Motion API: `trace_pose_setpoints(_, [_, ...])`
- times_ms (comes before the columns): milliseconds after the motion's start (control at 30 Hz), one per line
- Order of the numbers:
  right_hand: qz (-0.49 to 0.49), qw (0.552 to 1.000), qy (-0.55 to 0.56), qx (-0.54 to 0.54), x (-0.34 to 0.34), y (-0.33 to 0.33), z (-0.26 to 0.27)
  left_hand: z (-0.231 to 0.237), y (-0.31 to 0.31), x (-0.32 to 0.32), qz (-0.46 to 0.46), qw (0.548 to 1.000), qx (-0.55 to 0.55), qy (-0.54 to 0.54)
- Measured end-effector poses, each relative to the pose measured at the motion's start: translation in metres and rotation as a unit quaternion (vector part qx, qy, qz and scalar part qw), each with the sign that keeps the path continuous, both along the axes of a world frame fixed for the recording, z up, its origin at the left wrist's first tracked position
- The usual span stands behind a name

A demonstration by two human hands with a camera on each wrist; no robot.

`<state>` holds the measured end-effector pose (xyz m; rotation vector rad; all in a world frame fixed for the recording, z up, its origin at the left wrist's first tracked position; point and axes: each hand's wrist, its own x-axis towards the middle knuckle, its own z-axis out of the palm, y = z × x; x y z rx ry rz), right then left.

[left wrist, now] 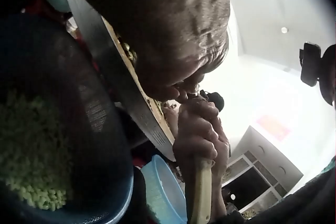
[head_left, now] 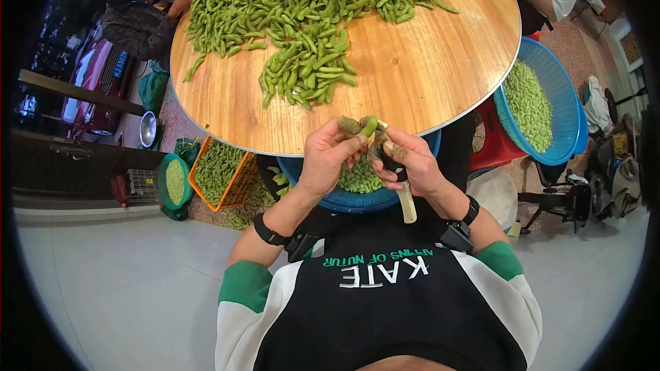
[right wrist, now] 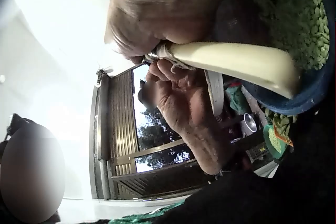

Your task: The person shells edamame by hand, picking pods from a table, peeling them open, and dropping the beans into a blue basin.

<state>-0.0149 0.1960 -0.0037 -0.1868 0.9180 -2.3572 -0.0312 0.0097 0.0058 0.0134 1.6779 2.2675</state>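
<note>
At the table's near edge, my left hand pinches a green soybean pod between thumb and fingers. Beside it, my right hand grips a tool with a cream-coloured handle. The handle sticks out below the right palm, and in the right wrist view a cord-like wrapping circles its narrow end. The tool's working end is hidden by the fingers. Both hands meet at the pod, above a blue basin holding shelled green beans.
A heap of pods covers the far part of the round wooden table. A blue basket of shelled beans stands at the right, an orange crate of pods at the left. Two other people sit across the table.
</note>
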Motion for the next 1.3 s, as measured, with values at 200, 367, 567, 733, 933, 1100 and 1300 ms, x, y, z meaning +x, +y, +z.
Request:
trace_pose_setpoints(200, [-0.004, 1.0, 0.017, 0.015, 0.001, -0.001, -0.002, -0.004, 0.003, 0.001, 0.005, 0.997, 0.072, 0.013])
trace_pose_setpoints(367, [-0.049, 0.997, 0.012, 0.052, 0.005, -0.007, 0.003, -0.012, 0.006, 0.001, 0.014, 0.994, 0.099, 0.031])
trace_pose_setpoints(567, [0.014, 0.998, -0.057, 0.029, 0.001, 0.0, 0.012, -0.008, -0.011, -0.002, -0.123, 0.94, 0.27, -0.171])
trace_pose_setpoints(733, [-0.013, 0.996, -0.07, 0.05, 0.002, -0.004, 0.007, -0.005, -0.012, 0.003, -0.025, 0.958, -0.159, 0.238])
trace_pose_setpoints(933, [-0.002, 0.997, -0.065, 0.034, 0.007, -0.007, 0.007, 0.014, -0.019, 0.016, 0.046, 0.679, -0.439, 0.586])
trace_pose_setpoints(1100, [-0.003, 0.998, -0.057, 0.007, 0.009, -0.015, 0.008, 0.002, -0.013, 0.009, 0.122, 0.71, -0.368, 0.588])
trace_pose_setpoints(1300, [0.019, 0.995, -0.098, 0.002, -0.002, -0.01, 0.012, 0.022, -0.024, 0.002, 0.073, 0.668, -0.402, 0.622])
